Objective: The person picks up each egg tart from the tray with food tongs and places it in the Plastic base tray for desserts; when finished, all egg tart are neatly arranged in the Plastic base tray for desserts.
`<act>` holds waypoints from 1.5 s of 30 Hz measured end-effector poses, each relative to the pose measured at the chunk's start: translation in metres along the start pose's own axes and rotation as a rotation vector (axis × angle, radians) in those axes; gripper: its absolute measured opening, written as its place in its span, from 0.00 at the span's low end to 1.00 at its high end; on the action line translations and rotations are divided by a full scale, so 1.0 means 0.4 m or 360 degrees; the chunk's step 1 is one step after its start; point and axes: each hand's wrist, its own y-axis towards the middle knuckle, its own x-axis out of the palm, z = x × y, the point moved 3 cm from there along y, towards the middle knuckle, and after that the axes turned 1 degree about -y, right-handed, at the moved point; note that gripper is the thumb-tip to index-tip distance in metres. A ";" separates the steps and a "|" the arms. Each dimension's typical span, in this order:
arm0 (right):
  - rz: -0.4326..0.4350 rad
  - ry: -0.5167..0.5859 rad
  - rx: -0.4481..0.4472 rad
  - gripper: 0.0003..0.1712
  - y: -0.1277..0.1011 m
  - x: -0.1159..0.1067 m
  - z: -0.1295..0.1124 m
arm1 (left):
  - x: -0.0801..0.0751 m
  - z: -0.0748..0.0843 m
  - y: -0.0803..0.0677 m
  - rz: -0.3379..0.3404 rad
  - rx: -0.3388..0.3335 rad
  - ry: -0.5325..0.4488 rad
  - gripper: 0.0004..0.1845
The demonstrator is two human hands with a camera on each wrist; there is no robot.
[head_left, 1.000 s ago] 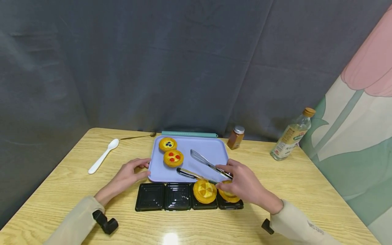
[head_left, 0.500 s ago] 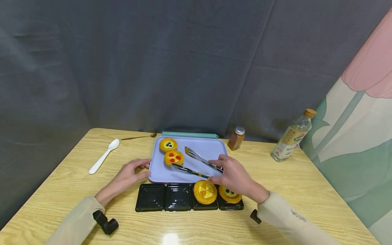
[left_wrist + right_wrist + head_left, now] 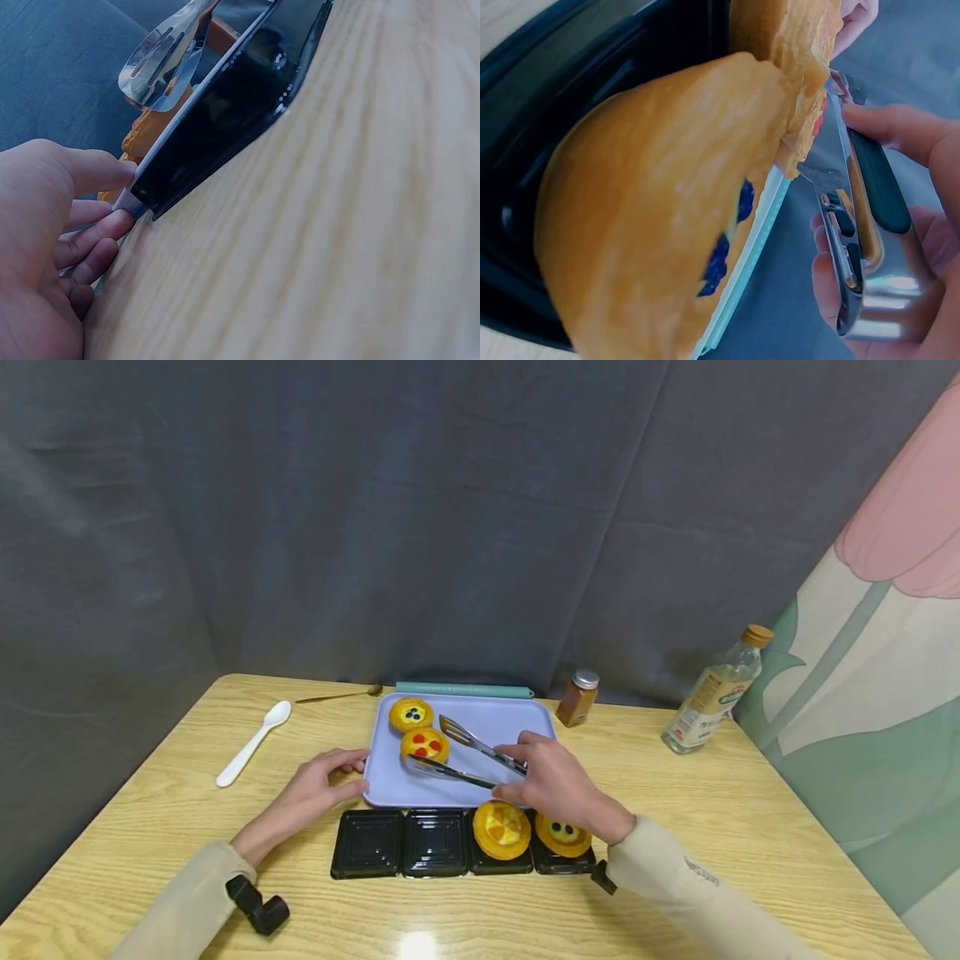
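Note:
My right hand (image 3: pixel 551 783) grips a pair of metal tongs (image 3: pixel 889 300) with dark handle pads. Its spread tips reach around the red-topped tart (image 3: pixel 424 745) on the lilac tray (image 3: pixel 517 714), the near tip overlapping its front edge; contact is unclear. Behind that tart sits a blueberry tart (image 3: pixel 410 714). My left hand (image 3: pixel 315 789) holds the tray's left edge between thumb and fingers. Along the tray's front runs a row of black plastic boxes (image 3: pixel 367 843). A tart with orange wedges (image 3: pixel 502 830) and another blueberry tart (image 3: pixel 652 202) occupy the two right boxes; the two left ones are bare.
A white spoon (image 3: pixel 255 743) lies left, near a thin dark-tipped utensil (image 3: pixel 337 696). Behind the tray is a teal bar (image 3: pixel 465 690). A small silver-capped jar (image 3: pixel 577 697) and a tall clear bottle (image 3: pixel 712 697) stand at right. A dark curtain (image 3: pixel 390 527) backs the table.
My right hand has carried the tongs left and away from me, from above the right boxes to the red-topped tart. My left hand stays at the tray's edge.

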 end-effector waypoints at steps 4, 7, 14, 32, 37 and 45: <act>-0.0006 0.0011 -0.0021 0.31 0.006 0.002 -0.004 | 0.000 -0.001 0.001 0.0006 -0.0004 0.0010 0.27; -0.0029 0.0019 -0.0006 0.31 0.009 0.004 -0.008 | -0.001 -0.002 0.000 0.0008 -0.0011 0.0004 0.27; -0.0068 0.0004 0.0024 0.31 0.015 0.003 -0.014 | -0.002 0.000 -0.001 0.0006 -0.0021 -0.0003 0.27; -0.0048 0.0016 0.0018 0.30 0.013 0.004 -0.011 | 0.000 -0.008 0.001 0.0009 -0.0037 0.0002 0.27; -0.0035 0.0029 -0.0010 0.29 0.007 0.001 -0.013 | 0.000 -0.007 0.000 0.0009 -0.0039 0.0010 0.27; -0.0010 0.0092 0.0010 0.29 -0.012 -0.007 -0.008 | 0.000 -0.007 0.002 0.0002 -0.0032 -0.0001 0.27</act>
